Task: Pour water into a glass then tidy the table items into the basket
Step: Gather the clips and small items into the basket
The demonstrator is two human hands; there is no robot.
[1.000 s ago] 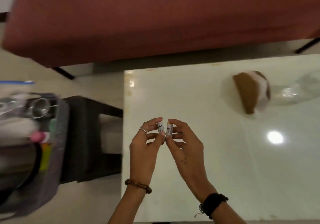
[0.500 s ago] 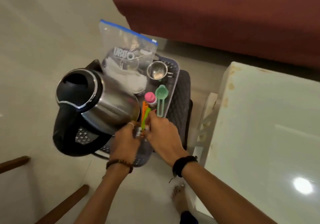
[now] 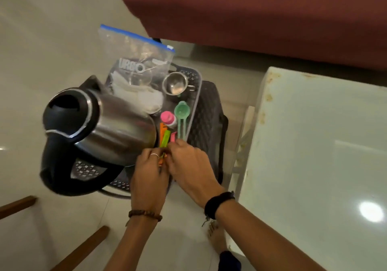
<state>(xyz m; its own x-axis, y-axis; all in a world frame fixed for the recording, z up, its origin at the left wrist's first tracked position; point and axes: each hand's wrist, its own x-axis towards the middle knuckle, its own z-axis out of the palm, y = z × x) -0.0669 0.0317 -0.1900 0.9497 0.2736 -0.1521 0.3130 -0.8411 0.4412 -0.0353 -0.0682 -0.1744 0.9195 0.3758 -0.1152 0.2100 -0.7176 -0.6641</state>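
A grey perforated basket [image 3: 197, 95] rests on a black stool [image 3: 210, 124] left of the table. It holds a steel kettle [image 3: 117, 122] lying tilted, a zip bag [image 3: 134, 51], a steel cup [image 3: 174, 83], a green measuring spoon [image 3: 181, 111], a pink-capped bottle [image 3: 167, 118] and orange and green clips [image 3: 165, 137]. My left hand [image 3: 148, 176] and my right hand [image 3: 188, 166] are together over the basket's near end, fingertips pointing down beside the clips. The two small cylinders seen earlier are hidden, and I cannot tell whether either hand still holds one.
The white glossy table [image 3: 314, 145] fills the right side, with a stained near-left edge. A maroon sofa [image 3: 251, 9] spans the back. Wooden legs [image 3: 83, 247] cross the lower left floor. My bare foot [image 3: 215, 237] stands between stool and table.
A second ago both hands held two small cylinders over the table. My view swung left and the hands moved to the basket, then sank slightly lower at its near end.
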